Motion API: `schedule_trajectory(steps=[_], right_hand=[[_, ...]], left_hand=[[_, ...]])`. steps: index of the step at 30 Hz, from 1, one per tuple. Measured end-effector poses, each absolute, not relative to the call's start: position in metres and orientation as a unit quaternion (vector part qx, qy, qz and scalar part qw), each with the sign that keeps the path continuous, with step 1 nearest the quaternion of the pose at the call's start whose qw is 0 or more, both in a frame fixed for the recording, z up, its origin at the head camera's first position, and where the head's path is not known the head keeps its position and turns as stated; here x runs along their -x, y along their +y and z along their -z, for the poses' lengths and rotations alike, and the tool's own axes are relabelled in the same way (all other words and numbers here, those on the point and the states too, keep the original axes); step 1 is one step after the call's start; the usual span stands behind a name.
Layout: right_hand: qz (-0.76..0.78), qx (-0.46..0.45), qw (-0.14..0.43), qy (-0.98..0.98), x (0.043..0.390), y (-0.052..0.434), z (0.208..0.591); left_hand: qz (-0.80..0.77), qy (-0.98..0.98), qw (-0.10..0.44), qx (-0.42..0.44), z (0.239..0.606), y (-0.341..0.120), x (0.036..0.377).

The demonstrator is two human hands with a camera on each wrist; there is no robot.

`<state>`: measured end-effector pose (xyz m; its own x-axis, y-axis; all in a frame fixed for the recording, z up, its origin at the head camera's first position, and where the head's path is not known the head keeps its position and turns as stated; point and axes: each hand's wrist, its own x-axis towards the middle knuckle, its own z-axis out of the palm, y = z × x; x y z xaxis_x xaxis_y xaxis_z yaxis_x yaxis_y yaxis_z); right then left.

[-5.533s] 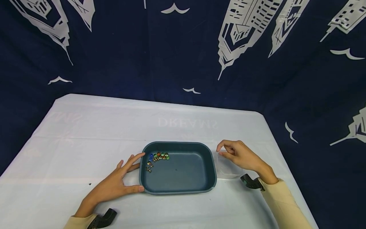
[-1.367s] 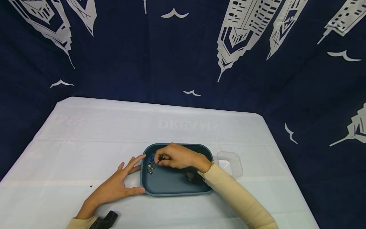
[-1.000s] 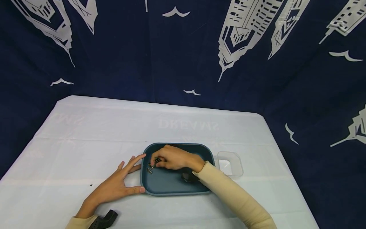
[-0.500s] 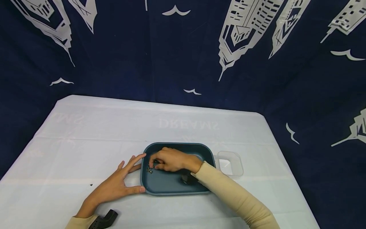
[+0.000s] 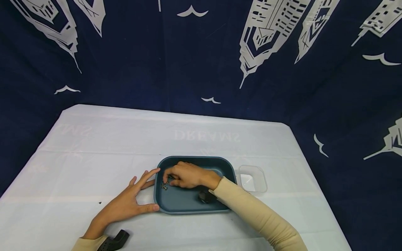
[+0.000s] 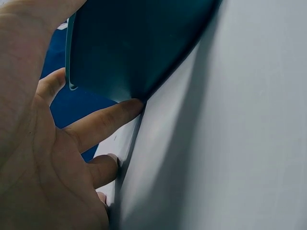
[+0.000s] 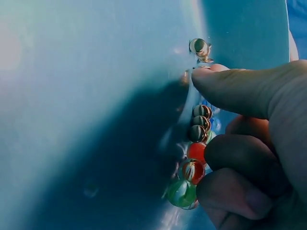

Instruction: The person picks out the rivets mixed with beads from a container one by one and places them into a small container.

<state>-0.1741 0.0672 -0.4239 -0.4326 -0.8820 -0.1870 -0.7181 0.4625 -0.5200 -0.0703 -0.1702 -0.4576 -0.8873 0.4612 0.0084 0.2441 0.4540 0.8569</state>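
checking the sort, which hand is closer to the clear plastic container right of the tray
Right. The right hand is inside the teal tray over the marbles, toward its left end; the clear container sits beyond the tray's right end. The left hand rests outside the tray's left wall, farther off.

right hand (image 5: 185,175) in tray (image 5: 194,204) | left hand (image 5: 125,205) at tray edge

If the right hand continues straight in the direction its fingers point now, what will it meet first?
Probably the small metal pieces lying just ahead of the right hand; beyond them stands the left wall of the dark tray, where the left hand rests outside. Depth is hard to judge.
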Motion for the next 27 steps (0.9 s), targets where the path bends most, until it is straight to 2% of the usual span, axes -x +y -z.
schedule_trajectory(steps=[27], right_hand=[[0.166,0.456,0.222,0.846,0.1716,0.0667,0.4252]], left_hand=[[-0.476,0.847,0.107,-0.213,0.4602,-0.1694,0.0709]])
